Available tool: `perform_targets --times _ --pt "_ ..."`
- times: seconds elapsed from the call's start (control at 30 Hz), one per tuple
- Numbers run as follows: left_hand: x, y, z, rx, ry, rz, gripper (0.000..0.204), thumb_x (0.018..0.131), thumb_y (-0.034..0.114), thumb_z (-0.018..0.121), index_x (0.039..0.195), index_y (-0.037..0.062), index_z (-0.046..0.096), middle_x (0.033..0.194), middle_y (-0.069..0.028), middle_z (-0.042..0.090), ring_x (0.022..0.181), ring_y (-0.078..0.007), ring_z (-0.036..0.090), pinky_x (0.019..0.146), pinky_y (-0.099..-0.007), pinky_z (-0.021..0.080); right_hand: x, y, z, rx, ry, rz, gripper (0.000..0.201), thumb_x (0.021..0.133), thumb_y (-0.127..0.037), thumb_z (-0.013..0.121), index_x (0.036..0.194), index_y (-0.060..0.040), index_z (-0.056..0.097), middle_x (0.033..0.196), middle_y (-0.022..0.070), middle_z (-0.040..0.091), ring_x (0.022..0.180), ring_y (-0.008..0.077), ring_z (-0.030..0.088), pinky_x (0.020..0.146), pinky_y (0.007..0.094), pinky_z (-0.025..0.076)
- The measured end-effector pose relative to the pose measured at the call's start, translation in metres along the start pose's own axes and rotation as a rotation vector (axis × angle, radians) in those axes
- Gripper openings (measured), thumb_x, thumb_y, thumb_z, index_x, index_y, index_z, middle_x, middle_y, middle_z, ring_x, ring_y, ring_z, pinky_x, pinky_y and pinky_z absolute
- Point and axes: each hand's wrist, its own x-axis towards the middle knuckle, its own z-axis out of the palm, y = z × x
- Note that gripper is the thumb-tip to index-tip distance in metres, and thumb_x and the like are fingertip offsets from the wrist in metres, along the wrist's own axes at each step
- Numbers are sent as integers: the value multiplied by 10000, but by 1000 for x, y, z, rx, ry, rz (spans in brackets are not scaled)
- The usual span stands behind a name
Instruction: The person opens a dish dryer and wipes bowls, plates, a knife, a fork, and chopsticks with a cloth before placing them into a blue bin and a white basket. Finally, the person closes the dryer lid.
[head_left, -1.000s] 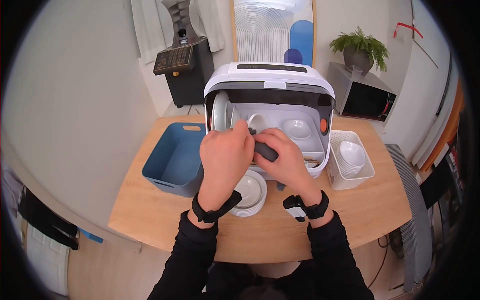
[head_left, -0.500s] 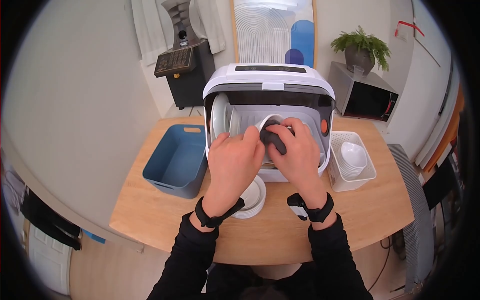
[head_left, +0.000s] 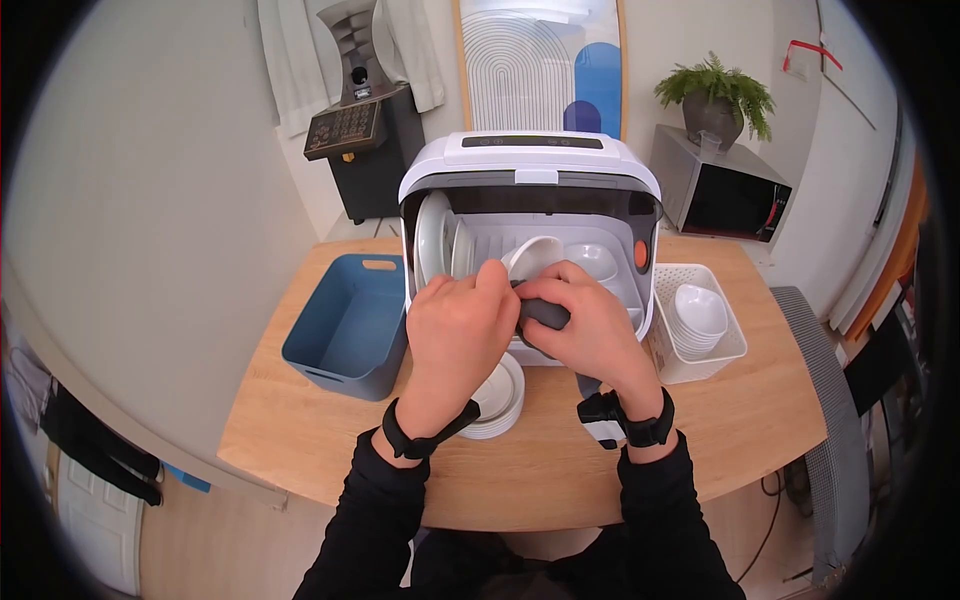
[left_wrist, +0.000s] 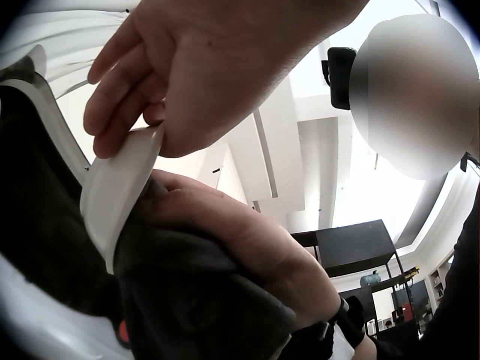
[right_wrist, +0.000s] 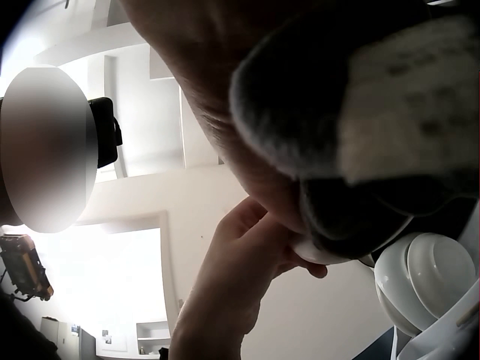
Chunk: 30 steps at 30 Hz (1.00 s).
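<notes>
My left hand (head_left: 462,330) pinches the rim of a white bowl (head_left: 535,258), held tilted in front of the open white dish cabinet (head_left: 530,352). My right hand (head_left: 595,328) grips a dark grey cloth (head_left: 545,313) and presses it to the bowl's near side. In the left wrist view, the bowl (left_wrist: 120,187) stands on edge between the left fingers and the cloth (left_wrist: 202,292), whose folds hang below the right hand (left_wrist: 240,229). The right wrist view shows the bunched cloth close up, with a pale label (right_wrist: 409,105) on it.
White plates (head_left: 432,240) stand upright at the cabinet's left, with another bowl (head_left: 595,262) inside at right. A stack of white plates (head_left: 505,410) sits on the table before it. A blue bin (head_left: 345,375) stands left; a white basket (head_left: 735,345) with stacked bowls (head_left: 700,312) stands right.
The right hand carried the cloth up over the bowl's opening, then back down to its near side. The bowl has turned and tilted in the left hand, which still holds it.
</notes>
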Motion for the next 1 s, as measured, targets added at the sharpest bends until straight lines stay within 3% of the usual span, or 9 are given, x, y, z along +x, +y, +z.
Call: perform_targets --times 0.03,0.13,0.23,0.43,0.5,0.67,0.77,0.9,1.0 --pt "0 1 -2 -11 -27 -9 210 773 76 677 704 85 479 520 -58 481 491 -260 519 506 -371 423 -2 -2 -3 -79 -27 27 269 725 -139 715 994 -156 732 1009 58 617 915 267 639 763 367 522" --pt "-7 7 3 -61 -104 -25 207 775 91 683 715 83 486 508 -71 479 496 -277 537 472 -392 417 -1 9 -2 -278 116 19 261 715 -118 718 971 -166 737 1006 50 614 923 256 626 743 365 522" --pt "-9 11 9 -111 -136 -33 207 769 102 687 728 78 486 517 -84 494 491 -295 546 465 -404 420 1 7 -3 -297 248 -5 253 710 -104 722 955 -161 736 991 41 604 917 244 610 722 366 516" --pt "-4 1 -4 -111 -195 -132 191 765 106 678 741 75 492 526 -85 517 488 -311 545 483 -400 430 9 11 0 31 273 -291 274 723 -70 709 986 -142 733 1018 38 599 933 234 614 766 341 517" --pt "-1 -2 -11 -22 -213 -139 152 770 99 653 750 82 504 525 -78 527 479 -312 534 531 -399 456 9 8 -6 110 274 -242 279 732 -66 705 1000 -138 733 1034 41 600 945 238 617 787 329 513" --pt "-1 -6 -6 35 -159 30 175 755 72 667 734 81 494 559 -67 521 549 -272 547 630 -379 479 8 1 -13 88 449 -241 276 752 -44 688 1012 -126 732 1051 59 619 943 249 619 800 328 499" --pt "0 -4 -1 36 -98 195 174 727 49 659 724 92 490 592 -43 509 593 -242 552 728 -357 506 8 -3 -23 -231 393 -449 268 767 -34 667 1008 -129 735 1049 69 638 953 254 617 796 340 494" --pt "0 -4 -1 32 -92 395 205 646 38 668 713 105 486 617 -21 474 614 -210 540 809 -349 531 0 -4 -37 -59 203 -310 260 784 -24 640 1004 -127 735 1039 83 645 959 263 606 802 343 486" --pt "2 1 0 -14 11 503 225 602 40 674 698 108 482 610 -21 447 602 -206 523 792 -342 540 -3 6 -48 124 64 -227 242 811 -30 619 1015 -103 725 1029 83 642 963 244 601 820 326 479"
